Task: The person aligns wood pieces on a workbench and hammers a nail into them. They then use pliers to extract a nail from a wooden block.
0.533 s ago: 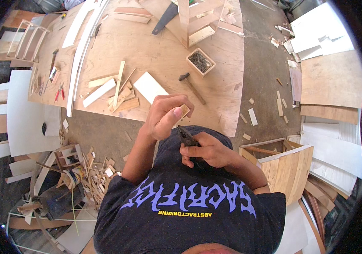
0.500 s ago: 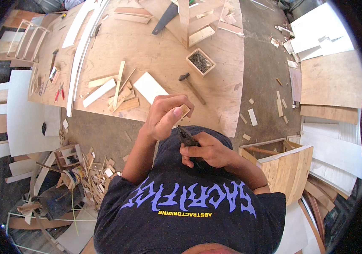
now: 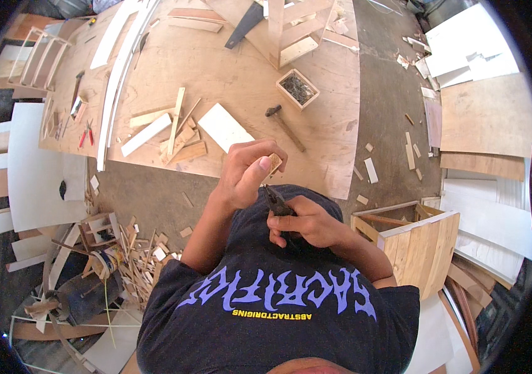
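Note:
My left hand [image 3: 245, 172] is closed around a small wooden block [image 3: 275, 163], with its end showing between thumb and fingers. In my right hand [image 3: 308, 223] is a pair of dark pliers [image 3: 276, 203], handles gripped against the palm. Their jaws point up and stop just below the block; whether they touch it I cannot tell. Beyond my hands, a hammer [image 3: 286, 129] lies on the plywood worktable [image 3: 228, 75]. Past it sits a small wooden box [image 3: 297, 89] holding nails, and a white board [image 3: 225, 128] rests to the left.
Wood strips [image 3: 175, 134] lie heaped on the table's left half, near red-handled pliers [image 3: 86, 134]. A handsaw [image 3: 245, 26] and a wooden frame [image 3: 300, 31] are at the far side. At my right stands a wooden crate [image 3: 415, 249]; offcuts [image 3: 144, 255] cover the floor at left.
Both hands have shifted very slightly to the right, still holding the block and the pliers. The pliers' jaws remain just below the block.

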`<act>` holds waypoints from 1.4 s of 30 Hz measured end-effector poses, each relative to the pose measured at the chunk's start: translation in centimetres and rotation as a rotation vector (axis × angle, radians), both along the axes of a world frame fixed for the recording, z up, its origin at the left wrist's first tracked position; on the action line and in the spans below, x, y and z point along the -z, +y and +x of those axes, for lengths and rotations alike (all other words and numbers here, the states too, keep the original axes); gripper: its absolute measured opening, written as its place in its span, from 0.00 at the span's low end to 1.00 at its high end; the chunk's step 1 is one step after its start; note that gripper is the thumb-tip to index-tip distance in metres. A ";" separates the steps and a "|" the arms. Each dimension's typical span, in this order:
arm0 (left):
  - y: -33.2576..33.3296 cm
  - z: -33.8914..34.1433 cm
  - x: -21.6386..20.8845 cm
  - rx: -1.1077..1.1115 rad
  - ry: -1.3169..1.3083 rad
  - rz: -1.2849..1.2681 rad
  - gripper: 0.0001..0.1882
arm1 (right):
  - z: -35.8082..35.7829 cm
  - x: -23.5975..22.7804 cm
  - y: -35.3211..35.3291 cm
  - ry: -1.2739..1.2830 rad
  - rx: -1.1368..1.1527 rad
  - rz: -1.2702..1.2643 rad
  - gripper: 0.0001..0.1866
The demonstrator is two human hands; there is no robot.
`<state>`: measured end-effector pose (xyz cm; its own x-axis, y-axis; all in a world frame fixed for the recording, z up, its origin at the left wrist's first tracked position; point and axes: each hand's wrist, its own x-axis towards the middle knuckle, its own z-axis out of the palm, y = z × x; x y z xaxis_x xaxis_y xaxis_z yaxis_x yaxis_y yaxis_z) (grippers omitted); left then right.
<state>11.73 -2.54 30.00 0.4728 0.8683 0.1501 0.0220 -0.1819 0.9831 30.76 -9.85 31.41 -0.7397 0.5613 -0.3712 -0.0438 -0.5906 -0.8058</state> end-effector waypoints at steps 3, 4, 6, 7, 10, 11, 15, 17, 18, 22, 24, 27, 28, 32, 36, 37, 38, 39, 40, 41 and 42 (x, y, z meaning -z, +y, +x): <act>0.8 -1.5 0.3 0.117 -0.001 -0.116 0.30 | -0.9 0.4 0.1 0.007 -0.007 0.027 0.16; 1.0 -2.0 0.3 0.161 0.001 -0.166 0.31 | -1.2 0.8 0.3 0.012 -0.016 0.056 0.16; 1.1 -3.1 0.0 0.172 0.022 -0.249 0.32 | -1.4 0.9 1.0 0.018 -0.068 0.044 0.15; 1.2 -3.6 -0.3 0.173 0.034 -0.287 0.32 | -1.4 0.3 1.7 0.021 -0.114 0.007 0.15; 1.4 -5.3 0.1 0.156 0.038 -0.361 0.33 | -2.1 -0.1 2.9 -0.012 -0.183 -0.079 0.16; 1.4 -5.9 -0.1 0.121 0.034 -0.372 0.32 | -2.4 -0.2 3.2 -0.031 -0.194 -0.105 0.16; 1.7 -8.6 -0.6 0.002 -0.029 -0.434 0.29 | -4.1 -0.5 3.9 -0.044 -0.176 -0.101 0.21; 2.1 -10.3 -1.0 -0.046 -0.036 -0.439 0.29 | -5.2 -0.6 4.3 -0.007 -0.159 -0.095 0.25; 2.5 -11.1 -1.5 -0.076 -0.035 -0.451 0.29 | -6.0 -0.8 4.7 0.017 -0.158 -0.097 0.26; 3.4 -14.4 -2.6 -0.100 -0.012 -0.533 0.32 | -9.4 -1.6 4.5 0.061 -0.101 -0.111 0.29; 4.0 -16.0 -3.2 -0.076 -0.019 -0.623 0.33 | -11.1 -2.5 5.1 -0.011 -0.107 -0.102 0.26; 5.2 -18.5 -3.2 0.012 0.012 -0.647 0.34 | -13.2 -3.5 6.6 -0.134 -0.028 -0.176 0.22; 5.6 -19.1 -3.2 0.002 0.011 -0.646 0.34 | -13.5 -3.4 7.1 -0.167 -0.025 -0.091 0.21; 6.6 -21.3 -3.3 -0.025 0.012 -0.630 0.34 | -15.1 -4.2 9.5 -0.274 -0.094 0.186 0.20; 7.6 -23.4 -2.8 0.029 0.014 -0.580 0.34 | -17.7 -4.8 10.8 -0.262 -0.156 0.204 0.22; 7.9 -24.0 -2.5 0.051 0.019 -0.566 0.34 | -18.3 -4.7 10.9 -0.251 -0.156 0.186 0.22; 8.1 -24.4 -2.2 0.074 0.025 -0.553 0.33 | -18.9 -4.8 11.0 -0.269 -0.141 0.181 0.22; 8.4 -24.8 -2.0 0.098 0.030 -0.539 0.33 | -19.5 -5.0 11.0 -0.287 -0.124 0.175 0.21; 8.6 -25.2 -1.8 0.112 0.044 -0.524 0.34 | -20.1 -5.1 11.1 -0.301 -0.105 0.169 0.21; 8.7 -25.5 -1.7 0.127 0.059 -0.509 0.34 | -20.4 -5.1 11.0 -0.324 -0.104 0.166 0.20; 8.9 -25.7 -1.6 0.143 0.073 -0.493 0.34 | -20.7 -5.0 11.0 -0.348 -0.103 0.163 0.20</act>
<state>-14.01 6.35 31.63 0.5858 0.7534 -0.2986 0.1029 0.2963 0.9495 10.09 1.13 36.40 -0.6408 0.5634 -0.5216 0.3009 -0.4407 -0.8457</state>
